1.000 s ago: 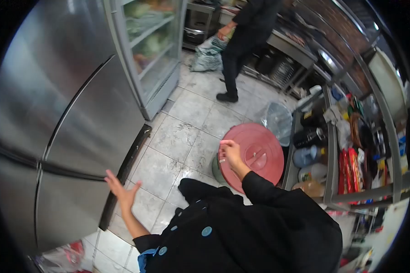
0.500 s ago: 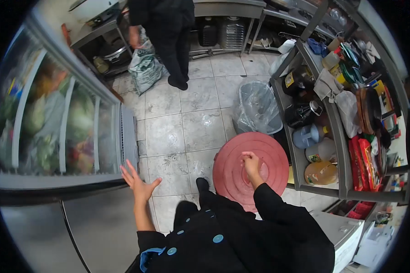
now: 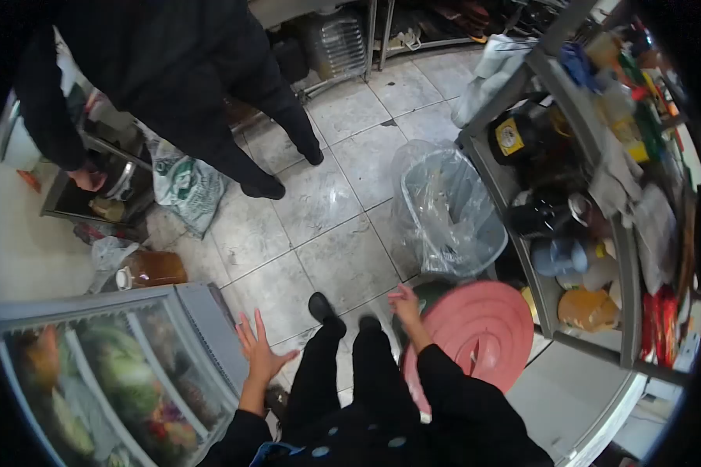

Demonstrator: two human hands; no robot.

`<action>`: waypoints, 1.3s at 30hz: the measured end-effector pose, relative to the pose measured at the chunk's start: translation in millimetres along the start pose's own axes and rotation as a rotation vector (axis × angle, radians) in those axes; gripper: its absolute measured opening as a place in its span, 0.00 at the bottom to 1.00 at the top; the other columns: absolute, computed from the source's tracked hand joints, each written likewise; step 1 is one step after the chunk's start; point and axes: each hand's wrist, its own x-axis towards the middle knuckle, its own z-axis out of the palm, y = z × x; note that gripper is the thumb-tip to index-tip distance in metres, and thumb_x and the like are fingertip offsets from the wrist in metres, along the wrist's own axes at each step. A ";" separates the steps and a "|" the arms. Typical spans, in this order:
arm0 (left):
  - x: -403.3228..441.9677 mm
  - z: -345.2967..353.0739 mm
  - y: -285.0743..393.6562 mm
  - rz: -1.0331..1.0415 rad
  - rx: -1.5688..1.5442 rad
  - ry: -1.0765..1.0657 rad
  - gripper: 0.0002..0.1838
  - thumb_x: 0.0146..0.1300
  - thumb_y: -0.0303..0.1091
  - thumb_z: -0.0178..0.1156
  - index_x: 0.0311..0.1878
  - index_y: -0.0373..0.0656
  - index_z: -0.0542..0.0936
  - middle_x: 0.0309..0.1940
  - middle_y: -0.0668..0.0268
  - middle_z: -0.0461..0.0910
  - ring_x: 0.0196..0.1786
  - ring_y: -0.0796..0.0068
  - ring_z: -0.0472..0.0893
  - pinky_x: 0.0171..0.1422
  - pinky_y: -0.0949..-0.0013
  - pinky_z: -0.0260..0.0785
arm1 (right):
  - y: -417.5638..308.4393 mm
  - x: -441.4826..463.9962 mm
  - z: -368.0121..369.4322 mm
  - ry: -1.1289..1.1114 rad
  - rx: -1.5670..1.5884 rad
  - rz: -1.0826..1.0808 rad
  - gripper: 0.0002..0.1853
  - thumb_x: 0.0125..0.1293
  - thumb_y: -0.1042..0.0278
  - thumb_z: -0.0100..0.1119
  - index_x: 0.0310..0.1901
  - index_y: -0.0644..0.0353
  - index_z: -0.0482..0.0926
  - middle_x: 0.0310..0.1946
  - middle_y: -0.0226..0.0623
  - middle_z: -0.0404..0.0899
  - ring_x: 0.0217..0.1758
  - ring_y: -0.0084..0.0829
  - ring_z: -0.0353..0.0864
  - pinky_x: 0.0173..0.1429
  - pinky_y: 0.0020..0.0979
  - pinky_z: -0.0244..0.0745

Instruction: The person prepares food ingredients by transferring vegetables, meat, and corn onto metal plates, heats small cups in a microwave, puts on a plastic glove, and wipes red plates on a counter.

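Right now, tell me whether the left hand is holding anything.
No, the left hand is spread open with nothing in it, beside the glass-door refrigerator.

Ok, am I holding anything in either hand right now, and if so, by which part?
Nothing that I can see: your left hand is open, fingers spread, near the fridge; your right hand, fingers partly curled, is near the red lid.

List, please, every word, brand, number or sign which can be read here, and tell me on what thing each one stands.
No text can be read.
Green print on the sack: too blurred to quote.
Yellow label on the dark bottle: too small to read.
Red packets on the shelf unit: any print is too blurred.
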 end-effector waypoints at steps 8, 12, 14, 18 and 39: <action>72.2 148.5 -80.7 -0.165 0.157 -0.094 0.56 0.43 0.57 0.67 0.71 0.45 0.48 0.71 0.49 0.39 0.71 0.42 0.39 0.69 0.39 0.36 | 204.6 368.0 126.0 0.081 -0.470 0.101 0.40 0.52 0.69 0.54 0.67 0.61 0.52 0.53 0.46 0.69 0.50 0.38 0.72 0.47 0.35 0.72; 121.2 170.9 -107.9 -0.178 0.137 0.073 0.51 0.49 0.58 0.62 0.69 0.39 0.52 0.70 0.49 0.46 0.71 0.44 0.44 0.71 0.48 0.38 | 166.5 430.3 163.5 0.084 -0.698 0.219 0.37 0.52 0.63 0.51 0.66 0.60 0.56 0.65 0.51 0.54 0.66 0.51 0.56 0.68 0.40 0.55; 141.3 178.5 -110.5 -0.243 0.170 0.072 0.50 0.50 0.59 0.60 0.68 0.37 0.52 0.69 0.47 0.48 0.71 0.46 0.46 0.71 0.49 0.39 | 185.2 466.8 164.0 0.100 -0.749 0.162 0.36 0.52 0.62 0.50 0.66 0.60 0.57 0.66 0.51 0.52 0.66 0.53 0.55 0.68 0.41 0.54; 145.2 175.0 -111.4 -0.195 0.151 0.082 0.50 0.49 0.59 0.61 0.69 0.40 0.52 0.68 0.46 0.49 0.70 0.44 0.48 0.71 0.50 0.41 | 200.2 461.5 167.6 0.188 -0.772 -0.170 0.30 0.53 0.68 0.51 0.61 0.61 0.64 0.61 0.47 0.60 0.64 0.47 0.59 0.65 0.41 0.57; -306.5 153.2 -138.5 -0.738 -0.863 0.713 0.41 0.46 0.35 0.67 0.64 0.43 0.59 0.52 0.46 0.63 0.54 0.52 0.70 0.57 0.59 0.67 | -151.4 -65.8 86.0 -0.382 -1.208 -0.885 0.14 0.61 0.66 0.51 0.44 0.65 0.77 0.40 0.54 0.77 0.46 0.48 0.76 0.51 0.42 0.70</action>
